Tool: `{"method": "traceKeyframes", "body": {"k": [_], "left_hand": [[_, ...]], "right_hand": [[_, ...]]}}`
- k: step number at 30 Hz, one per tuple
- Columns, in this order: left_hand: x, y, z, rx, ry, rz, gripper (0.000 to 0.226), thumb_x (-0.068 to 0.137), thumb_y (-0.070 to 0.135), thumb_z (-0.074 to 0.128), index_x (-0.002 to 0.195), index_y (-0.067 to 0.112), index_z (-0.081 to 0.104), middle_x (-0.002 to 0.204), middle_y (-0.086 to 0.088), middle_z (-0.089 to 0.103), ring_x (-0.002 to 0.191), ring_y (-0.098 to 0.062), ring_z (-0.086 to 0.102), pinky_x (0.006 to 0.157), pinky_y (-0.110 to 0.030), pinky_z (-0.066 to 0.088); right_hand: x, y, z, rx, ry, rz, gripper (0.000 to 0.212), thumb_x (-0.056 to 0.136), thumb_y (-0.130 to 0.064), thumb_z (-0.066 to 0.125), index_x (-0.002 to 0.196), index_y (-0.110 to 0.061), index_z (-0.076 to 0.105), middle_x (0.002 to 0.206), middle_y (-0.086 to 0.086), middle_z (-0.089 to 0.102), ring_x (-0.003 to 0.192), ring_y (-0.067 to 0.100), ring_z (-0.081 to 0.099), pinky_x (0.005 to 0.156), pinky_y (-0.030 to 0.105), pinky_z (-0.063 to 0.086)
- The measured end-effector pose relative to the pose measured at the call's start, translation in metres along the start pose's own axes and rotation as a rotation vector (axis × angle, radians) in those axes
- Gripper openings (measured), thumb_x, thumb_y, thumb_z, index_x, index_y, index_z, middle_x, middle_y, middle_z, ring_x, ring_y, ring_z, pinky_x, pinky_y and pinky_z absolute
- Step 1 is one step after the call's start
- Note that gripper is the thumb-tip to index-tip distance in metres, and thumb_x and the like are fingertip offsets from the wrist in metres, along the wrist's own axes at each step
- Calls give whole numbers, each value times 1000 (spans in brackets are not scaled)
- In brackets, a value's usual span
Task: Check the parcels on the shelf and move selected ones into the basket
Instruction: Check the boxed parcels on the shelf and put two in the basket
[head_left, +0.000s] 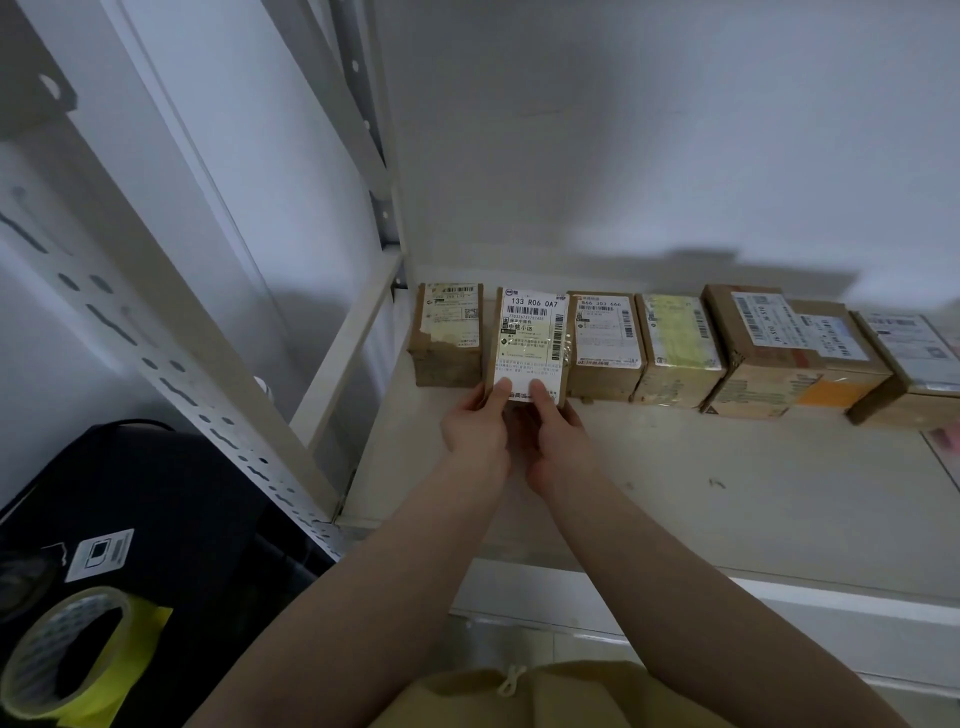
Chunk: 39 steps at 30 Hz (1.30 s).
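parcels sit in a single row along the back of the white shelf, against the wall. i am holding one of them, the labelled parcel, second from the left end of the row, with both hands. its white label faces me and reads "133 r06 0a7" at the top, above a barcode.

left hand: clamped on the lower left corner of the labelled parcel, thumb pressed flat on the label's bottom edge, remaining digits wrapped behind and out of sight.

right hand: clamped on the lower right corner of the same parcel, thumb on the label just beside the left thumb. the two hands nearly touch below the parcel.

i cannot tell whether the parcel's base is on the shelf or just above it.

just left of my left hand stands a brown box with a torn, yellowed label. just right of my right hand stands a box with a white label, then one with a yellow-green label, then larger cartons further right.

below and left of my left forearm, off the shelf, a roll of tape rests on a black container, beside the perforated upright of the rack
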<state>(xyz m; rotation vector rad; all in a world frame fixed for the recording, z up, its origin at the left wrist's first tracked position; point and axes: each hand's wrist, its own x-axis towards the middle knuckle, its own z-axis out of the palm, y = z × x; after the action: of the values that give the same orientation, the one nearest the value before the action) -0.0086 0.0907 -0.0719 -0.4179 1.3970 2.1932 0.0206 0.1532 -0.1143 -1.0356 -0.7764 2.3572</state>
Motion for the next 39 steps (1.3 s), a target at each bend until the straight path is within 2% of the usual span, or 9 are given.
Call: {"method": "traceKeyframes", "body": {"k": [3,11,19,22,25,28,32,36,39], "left_hand": [[1,1,0,7,-8,3,28,88,9,67,116,5,68,107,-15,73,79,-17,71,61,-24,58],[6,3,0,64,13,16,30,86,13,70,116,6,69,106,-13,74,88,-20,72,84,-36,58],[15,8,3,125,24,-4,27,82,18,75,108,9,73,98,-9,76,77,-13,72,70,-28,57],[18,11,6,95,29,-45,26,80,16,77,104,9,73,98,-11,75,79,-18,72,77,-34,58],[23,12,10,111,59,-28,12,76,19,80,85,17,72,88,-5,76,83,-22,72,86,-44,57],[25,15,16,118,107,-4,18,75,22,81,73,25,64,84,0,73,87,-26,70,88,-49,56],[29,21,20,193,148,-35,24,76,35,80,77,18,62,87,-5,71,81,-26,67,88,-47,56],[29,24,21,231,148,-50,29,77,37,78,72,16,59,84,-7,68,78,-25,65,88,-44,56],[29,26,22,219,134,-85,30,77,37,78,69,17,57,74,-2,65,78,-26,64,89,-47,55]], "right_hand": [[-2,-1,2,11,-1,1,41,88,-17,73,127,-13,62,114,12,74,103,30,72,92,50,56],[-1,-1,8,3,14,10,45,87,-20,75,128,-13,61,115,13,73,103,30,72,91,51,57],[-1,0,17,-18,59,-17,44,86,-26,75,125,-11,64,111,12,75,102,30,72,92,51,57],[-2,-5,24,-29,110,-13,45,85,-28,76,125,-12,63,110,12,75,98,30,73,86,49,59],[-4,-13,31,-40,143,-7,48,84,-28,77,125,-9,62,111,13,74,96,30,73,78,45,62],[-3,-15,37,-89,172,39,54,80,-32,80,125,-9,61,113,14,73,94,30,73,67,37,61],[-1,-12,45,-122,222,51,75,71,-38,86,132,-9,54,118,14,70,97,31,71,80,48,61],[1,-14,47,-156,279,38,77,73,-41,84,133,-7,48,123,12,66,104,32,68,85,47,58],[2,-15,50,-162,279,39,80,73,-41,84,134,-9,45,124,10,65,105,32,67,85,47,58]]}}
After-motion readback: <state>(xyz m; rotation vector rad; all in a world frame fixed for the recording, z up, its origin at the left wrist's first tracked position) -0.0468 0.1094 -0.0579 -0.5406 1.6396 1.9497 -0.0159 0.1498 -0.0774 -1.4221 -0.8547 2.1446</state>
